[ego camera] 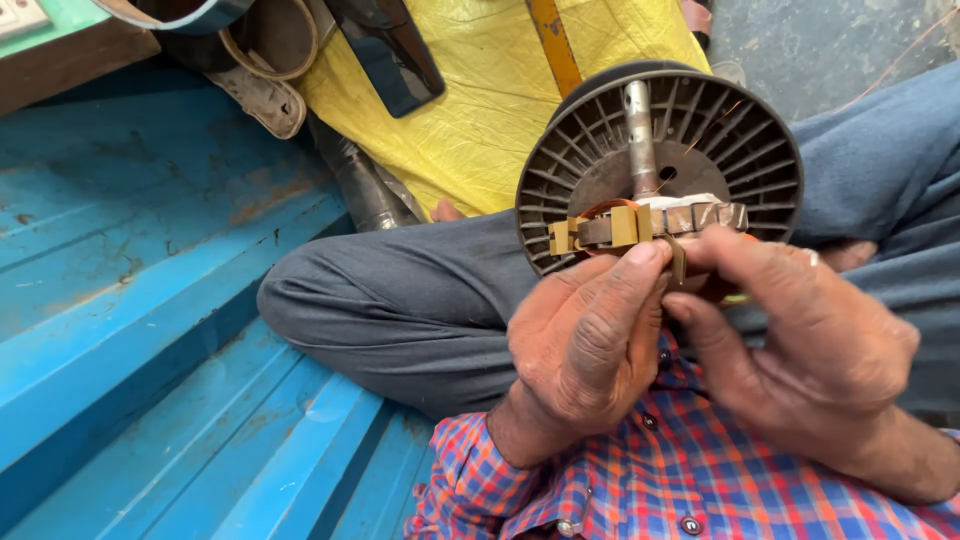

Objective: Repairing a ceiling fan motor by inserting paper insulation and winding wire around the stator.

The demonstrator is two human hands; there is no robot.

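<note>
My left hand [590,340] pinches a small coil-wound part [640,224] wrapped in tan paper strips, thumb and fingers on its left half. My right hand [800,340] grips the same part from the right, fingers over its right end. Copper wire shows on top of the part. Behind it stands a grey ribbed plastic spool [745,140] with a metal shaft [640,120] through its middle. The spool rests against my grey trouser leg [400,300].
A blue painted wooden surface [140,300] fills the left. A yellow cloth bag [480,110] with an orange strap lies at the top, with a black flat object [395,50] and a worn sandal [265,95] beside it. My checked shirt [640,480] is at the bottom.
</note>
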